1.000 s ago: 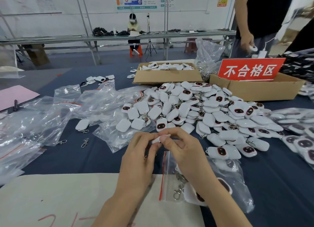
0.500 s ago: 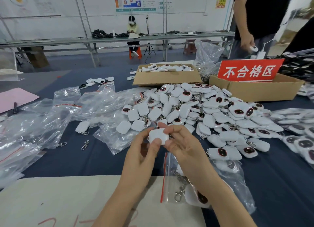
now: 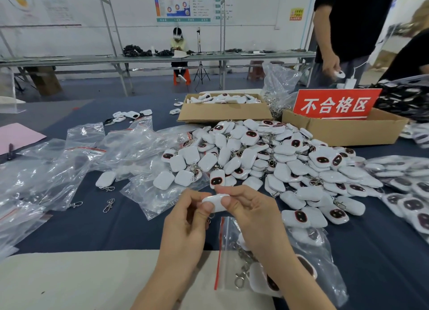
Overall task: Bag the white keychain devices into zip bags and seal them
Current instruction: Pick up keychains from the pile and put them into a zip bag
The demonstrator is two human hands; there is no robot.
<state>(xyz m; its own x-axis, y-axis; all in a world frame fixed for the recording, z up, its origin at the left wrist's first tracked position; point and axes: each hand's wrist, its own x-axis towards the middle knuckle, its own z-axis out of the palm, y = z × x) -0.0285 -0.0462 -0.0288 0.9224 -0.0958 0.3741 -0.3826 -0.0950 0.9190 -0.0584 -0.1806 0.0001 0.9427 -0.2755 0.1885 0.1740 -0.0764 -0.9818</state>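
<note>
Both hands are pinching one white keychain device (image 3: 214, 202) btwn thumbs & fingertips, just above the counter (image 3: 104, 228). Left hand (image 3: 185, 226) is gripping its left end and right hand (image 3: 253, 219) its right end, w/ the other fingers curled loosely. Its clip is dangling underneath, mostly hidden behind the left fingers.

The zip bag (image 3: 228, 263) is lying under the right wrist, red-striped mouth facing left, w/ a few devices & clips already inside. Can't tell if the mouth is open. The main pile (image 3: 278, 161) is sitting just beyond the hands, and empty bags (image 3: 69, 161) are lying to the left.

Risks, as I'm judging them:
- **Slipping:** the grip is fingertip-only on a smooth shell, so the device could be slipping out and dropping into the pile.
- **Snagging:** the dangling clip could be catching on the bag mouth, or hooking clips already inside, while going in.
- **Spilling:** the right forearm is covering part of the bag, so moving it could be dragging the bag & spilling the contents.
- **Bad seal:** too many devices, or a clip lying across the strip, would be stopping the zip from closing fully.
</note>
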